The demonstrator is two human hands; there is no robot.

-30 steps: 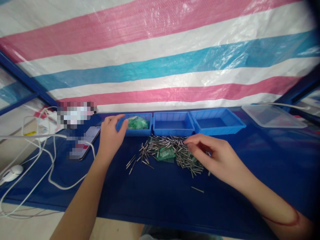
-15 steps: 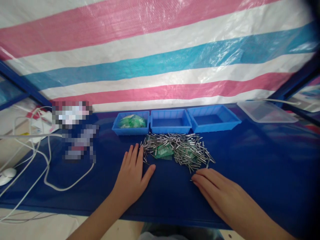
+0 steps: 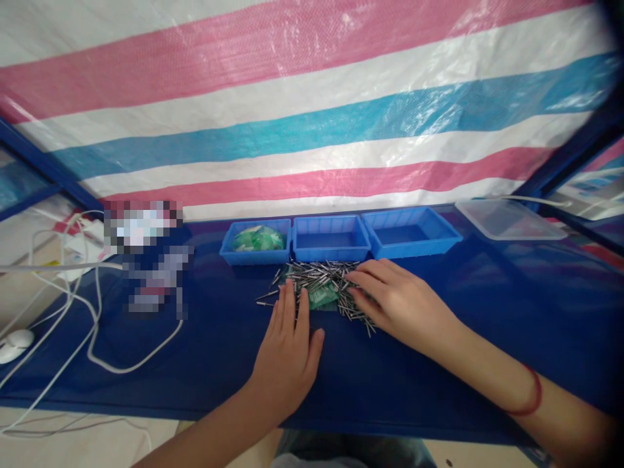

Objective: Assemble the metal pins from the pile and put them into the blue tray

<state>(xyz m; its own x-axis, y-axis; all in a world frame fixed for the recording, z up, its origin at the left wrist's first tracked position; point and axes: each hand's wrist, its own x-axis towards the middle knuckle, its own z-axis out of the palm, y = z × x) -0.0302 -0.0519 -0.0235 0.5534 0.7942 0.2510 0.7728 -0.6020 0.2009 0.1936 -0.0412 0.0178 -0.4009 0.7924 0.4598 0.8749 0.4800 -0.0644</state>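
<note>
A pile of thin silver blind rivets (image 3: pixel 327 268) lies on the blue tabletop, with small green packets (image 3: pixel 323 296) in it, partly covered. At the pile's near left side, my left hand (image 3: pixel 286 354) rests palm down and open, fingers stretched forward and fingertips touching the edge rivets. My right hand (image 3: pixel 397 299) reaches over the right part of the pile and hides much of it. Its fingers are bent and a little apart, their tips among the rivets. Several loose rivets (image 3: pixel 267 300) lie left of my left fingers.
Behind the pile stand three blue bins in a row: the left bin (image 3: pixel 256 258) holds green packets; the middle bin (image 3: pixel 331 250) and right bin (image 3: pixel 414 247) look bare inside. A translucent lid (image 3: pixel 509 220) lies at right. White cables (image 3: pixel 117 370) and a mouse (image 3: pixel 15 344) are at left.
My right hand has moved forward and left onto the pile, its fingers spreading from a pinch. My left hand has shifted right, and a few rivets now lie loose on its left.
</note>
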